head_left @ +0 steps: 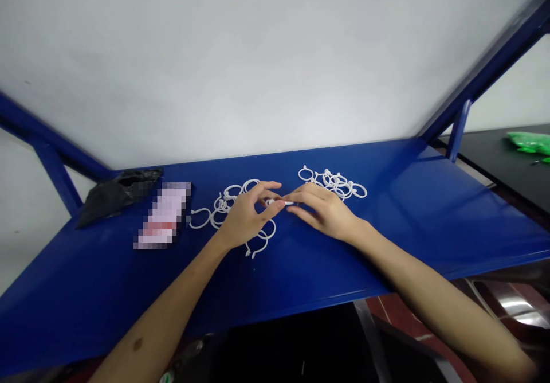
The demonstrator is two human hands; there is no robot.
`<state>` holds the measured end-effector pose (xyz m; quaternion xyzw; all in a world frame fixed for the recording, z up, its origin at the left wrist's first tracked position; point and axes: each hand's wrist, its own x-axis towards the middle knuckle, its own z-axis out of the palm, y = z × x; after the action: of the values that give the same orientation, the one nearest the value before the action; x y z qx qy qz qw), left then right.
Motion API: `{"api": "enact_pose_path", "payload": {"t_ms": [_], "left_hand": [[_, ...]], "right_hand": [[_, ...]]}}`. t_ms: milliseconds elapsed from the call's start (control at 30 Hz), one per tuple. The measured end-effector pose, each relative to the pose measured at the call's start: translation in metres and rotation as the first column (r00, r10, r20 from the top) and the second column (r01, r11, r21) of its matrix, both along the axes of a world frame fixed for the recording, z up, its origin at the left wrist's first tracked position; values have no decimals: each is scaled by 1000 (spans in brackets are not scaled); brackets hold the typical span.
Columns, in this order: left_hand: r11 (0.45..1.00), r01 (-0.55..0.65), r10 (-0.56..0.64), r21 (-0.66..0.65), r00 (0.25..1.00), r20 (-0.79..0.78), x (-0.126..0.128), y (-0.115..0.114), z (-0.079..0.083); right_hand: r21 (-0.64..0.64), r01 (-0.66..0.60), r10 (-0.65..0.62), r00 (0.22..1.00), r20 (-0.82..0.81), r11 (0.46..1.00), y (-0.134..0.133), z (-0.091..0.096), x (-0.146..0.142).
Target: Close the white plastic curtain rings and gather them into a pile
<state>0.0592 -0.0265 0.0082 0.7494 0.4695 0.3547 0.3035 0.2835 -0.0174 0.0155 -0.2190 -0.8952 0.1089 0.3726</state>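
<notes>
Both hands meet over the middle of the blue shelf, pinching one white plastic ring (289, 203) seen nearly edge-on. My left hand (247, 214) grips its left side between thumb and fingers. My right hand (324, 208) has its fingertips closed on the other side. Fingers cover most of this ring, so I cannot tell if its clasp is fastened. Around my left hand lie several white rings (200, 219), at least one with its ends apart. Behind my right hand is another cluster of white rings (358, 190) with small knobs.
A black plastic bag (116, 196) lies at the left end of the blue shelf (309, 274). Beside it is a blurred pinkish rectangular item (165, 214). Blue metal struts (459, 131) flank the shelf. At far right, a green plastic bag (530, 142) rests on a black surface.
</notes>
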Motion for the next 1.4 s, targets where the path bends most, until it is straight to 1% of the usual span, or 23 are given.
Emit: {"api": "enact_pose_path", "payload": {"t_ms": [100,167,200,300,367,433,600,767,867,967,1167,1233,1267,1333,1367,1400], "left_hand": [[1000,10,-9,-21,998,57,-1,2,-2],[1000,-14,15,-2,999,52,0,2,-4],[999,-35,34,13,999,39,1,2,-4],[993,-88,89,76,996,-3,3,0,-6],[987,-108,110,120,994,-14,4,-1,-7],[983,-112,116,147,993,-20,4,-2,-10],[986,-92,97,141,995,-23,1,-2,-10],[997,-48,47,53,999,13,0,-1,1],[999,-43,43,10,999,28,0,-2,6],[999,-43,42,26,999,14,1,-3,7],[993,1,6,119,998,-59,1,-3,2],[993,10,1,120,996,-93,-1,1,0],[992,5,10,129,993,-119,-2,3,-2],[982,-32,69,184,977,-202,-6,10,-5],[971,-62,122,229,958,-259,-9,13,-7],[957,-93,183,274,929,-322,-12,16,-8]], "right_hand": [[-55,103,-107,991,-84,993,-1,-7,-2],[-107,153,-168,975,-149,982,-1,-11,-5],[-132,158,-180,968,-173,979,-1,-13,-6],[-223,98,-146,967,-210,970,-3,-15,-11],[-283,45,-114,966,-233,958,-4,-14,-14],[-313,11,-93,964,-248,950,-5,-12,-15],[-287,-12,-55,973,-224,958,-5,-8,-12],[-310,-11,-58,975,-215,951,-1,-7,-9],[-301,-7,-57,978,-202,954,-1,-6,-8],[-260,-20,-21,988,-155,965,-1,-4,-6],[-135,-52,53,999,1,989,-1,-7,-2],[-106,-23,24,1000,9,994,0,-7,-4],[-98,11,-11,1000,-3,995,2,-6,-5],[-91,135,-140,989,-44,987,10,-2,-3],[-95,222,-228,972,-58,970,16,0,0],[-104,317,-324,944,-62,943,24,3,4]]}}
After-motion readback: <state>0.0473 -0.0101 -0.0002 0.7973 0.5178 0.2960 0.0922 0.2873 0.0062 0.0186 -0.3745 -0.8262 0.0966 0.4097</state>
